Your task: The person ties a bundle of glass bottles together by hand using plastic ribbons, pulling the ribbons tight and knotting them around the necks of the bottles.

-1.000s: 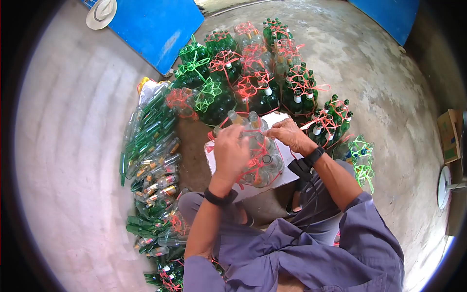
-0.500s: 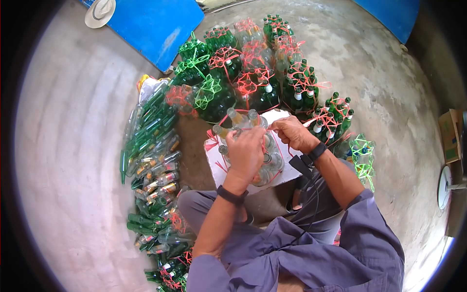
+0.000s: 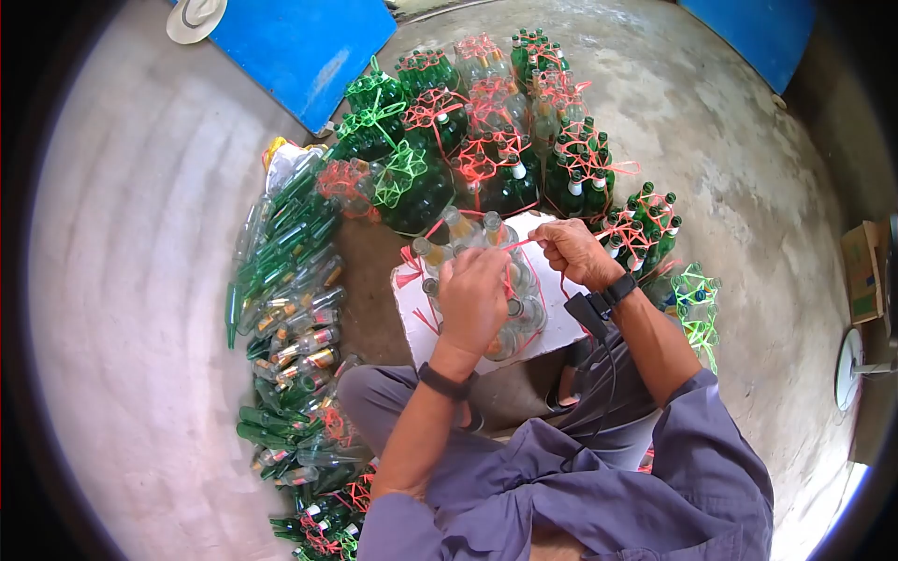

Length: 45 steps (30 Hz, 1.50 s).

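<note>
A cluster of clear glass bottles (image 3: 528, 316) stands upright on a white board (image 3: 561, 327) in front of me, with red plastic string looped around the necks. My left hand (image 3: 474, 294) lies over the middle necks, its fingers closed on the string at the bottles; its fingertips are partly hidden. My right hand (image 3: 575, 252), to the right of the cluster, pinches a length of red plastic string (image 3: 520, 244). This runs taut to the left hand's fingers. More red string (image 3: 408, 268) hangs at the board's left edge.
Tied bundles of green bottles (image 3: 412, 192) and clear bottles stand beyond the board and to its right. Loose bottles (image 3: 290, 234) lie heaped along the left. Blue panels, a hat (image 3: 196, 19), a cardboard box (image 3: 861, 271) and a fan (image 3: 848, 369) are farther out.
My right hand has moved slightly right, away from the left hand, drawing out a longer visible stretch of red string. The left hand stays over the bottle necks.
</note>
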### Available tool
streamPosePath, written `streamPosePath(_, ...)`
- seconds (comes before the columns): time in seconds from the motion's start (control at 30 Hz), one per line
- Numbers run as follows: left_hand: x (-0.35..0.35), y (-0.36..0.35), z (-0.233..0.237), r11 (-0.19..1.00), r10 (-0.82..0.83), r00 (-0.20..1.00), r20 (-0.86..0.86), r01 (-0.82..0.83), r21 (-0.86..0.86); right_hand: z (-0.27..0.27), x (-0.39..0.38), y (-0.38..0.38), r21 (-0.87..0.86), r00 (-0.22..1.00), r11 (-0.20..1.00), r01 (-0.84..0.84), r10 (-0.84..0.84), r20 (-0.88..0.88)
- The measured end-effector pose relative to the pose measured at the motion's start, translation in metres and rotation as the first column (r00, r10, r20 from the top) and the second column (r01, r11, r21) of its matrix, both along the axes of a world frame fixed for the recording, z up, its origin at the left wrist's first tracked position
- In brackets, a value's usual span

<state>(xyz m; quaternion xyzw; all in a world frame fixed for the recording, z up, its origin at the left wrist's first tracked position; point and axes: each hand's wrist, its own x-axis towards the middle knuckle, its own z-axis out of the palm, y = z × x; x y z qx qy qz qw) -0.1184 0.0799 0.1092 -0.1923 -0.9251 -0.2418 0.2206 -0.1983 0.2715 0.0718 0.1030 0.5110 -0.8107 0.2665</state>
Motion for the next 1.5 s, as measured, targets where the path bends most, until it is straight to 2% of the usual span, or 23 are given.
streamPosePath(0.1,0.000,-0.004,-0.004,1.000,-0.004,1.000,0.017,0.004,-0.010,0.000,0.002,0.000,-0.008,1.000,1.000,0.004,-0.004,0.013)
streamPosePath(0.2,0.001,-0.006,-0.005,0.997,-0.025,0.998,0.066,0.021,0.071,0.005,0.004,0.002,0.007,1.000,1.000,-0.002,0.001,0.022)
streamPosePath(0.3,0.012,-0.002,0.000,0.987,0.032,0.987,0.156,-0.056,0.150,0.006,0.006,0.004,-0.048,0.999,0.999,-0.017,0.016,-0.038)
streamPosePath(0.37,0.023,-0.002,0.000,0.996,-0.013,0.993,0.121,0.003,0.089,0.006,0.006,0.005,-0.055,0.998,0.998,-0.022,0.019,-0.054)
streamPosePath(0.47,0.029,-0.001,-0.017,0.999,-0.016,0.997,0.073,0.012,0.048,0.009,0.003,0.005,-0.078,0.996,0.996,-0.048,0.042,-0.081)
streamPosePath(0.63,0.029,0.006,-0.010,0.999,-0.025,0.998,0.064,0.027,-0.033,0.018,0.005,0.005,-0.073,0.987,0.993,-0.094,0.083,-0.135)
streamPosePath(0.73,0.031,0.007,-0.011,0.999,-0.020,0.999,0.045,0.022,-0.043,0.024,0.007,0.007,0.079,0.954,0.991,-0.104,0.122,-0.274)
streamPosePath(0.77,0.032,0.007,-0.011,0.999,-0.012,0.999,0.043,0.014,-0.037,0.026,0.008,0.007,0.082,0.954,0.991,-0.102,0.121,-0.276)
streamPosePath(0.83,0.032,0.006,-0.012,1.000,-0.020,0.999,0.045,0.021,-0.022,0.030,0.010,0.004,0.347,0.823,0.938,0.014,0.186,-0.537)
streamPosePath(0.9,0.030,0.004,-0.012,1.000,-0.024,0.999,0.045,0.024,-0.009,0.034,0.011,-0.002,0.360,0.781,0.932,0.042,0.194,-0.593)
streamPosePath(0.97,0.029,0.004,-0.015,0.999,-0.031,0.999,0.028,0.032,-0.017,0.029,0.009,-0.008,0.399,0.680,0.913,0.090,0.236,-0.694)
streamPosePath(1.03,0.029,0.004,-0.013,0.999,-0.035,0.999,0.019,0.035,-0.011,0.034,0.011,-0.013,0.430,0.673,0.897,0.106,0.254,-0.695)
streamPosePath(1.17,0.030,0.004,-0.012,0.999,-0.036,0.999,0.017,0.036,-0.003,0.040,0.013,-0.015,0.395,0.717,0.906,0.151,0.175,-0.675)
streamPosePath(1.23,0.030,0.004,-0.012,0.999,-0.037,0.999,0.017,0.037,0.014,0.036,0.012,-0.010,0.363,0.821,0.914,0.184,0.061,-0.568)
streamPosePath(1.3,0.030,0.004,-0.013,0.999,-0.036,0.999,0.011,0.036,0.035,0.036,0.013,-0.008,0.384,0.825,0.905,0.183,0.071,-0.561)
streamPosePath(1.4,0.031,0.004,-0.012,0.999,-0.033,0.999,0.024,0.032,0.044,0.033,0.012,-0.010,0.493,0.721,0.839,0.231,0.192,-0.666)
streamPosePath(1.43,0.031,0.004,-0.012,0.998,-0.038,0.999,0.022,0.037,0.041,0.031,0.009,-0.014,0.495,0.720,0.838,0.231,0.195,-0.666)
streamPosePath(1.5,0.030,0.004,-0.012,0.998,-0.045,0.999,0.021,0.045,0.036,0.030,0.001,-0.026,0.417,0.430,0.834,0.360,0.249,-0.868)
